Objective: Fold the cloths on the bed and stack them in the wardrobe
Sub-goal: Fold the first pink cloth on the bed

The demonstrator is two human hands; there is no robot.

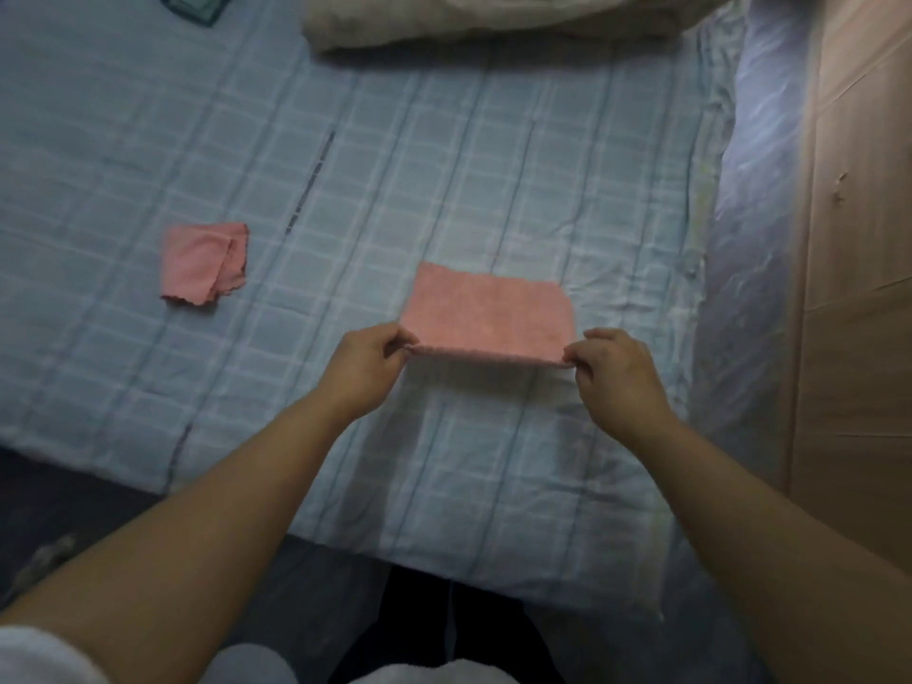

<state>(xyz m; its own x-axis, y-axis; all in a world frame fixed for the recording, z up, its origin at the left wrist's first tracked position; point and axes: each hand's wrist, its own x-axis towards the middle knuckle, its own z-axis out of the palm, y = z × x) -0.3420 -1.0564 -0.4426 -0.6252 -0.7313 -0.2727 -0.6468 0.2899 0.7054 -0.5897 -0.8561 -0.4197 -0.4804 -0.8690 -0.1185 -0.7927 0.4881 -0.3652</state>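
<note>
A pink cloth (488, 313) lies folded into a rectangle on the blue checked bed sheet (444, 165). Its near edge is lifted slightly off the sheet. My left hand (365, 365) pinches the near left corner. My right hand (614, 375) pinches the near right corner. A second pink cloth (202, 263), folded small, lies on the sheet to the left, apart from both hands. The wooden wardrobe (858, 239) stands along the right side of the bed.
A beige folded blanket (493, 17) lies at the far end of the bed. A dark teal item (195, 2) sits at the far left corner. The bed's near edge runs just in front of my legs, with dark floor at the left.
</note>
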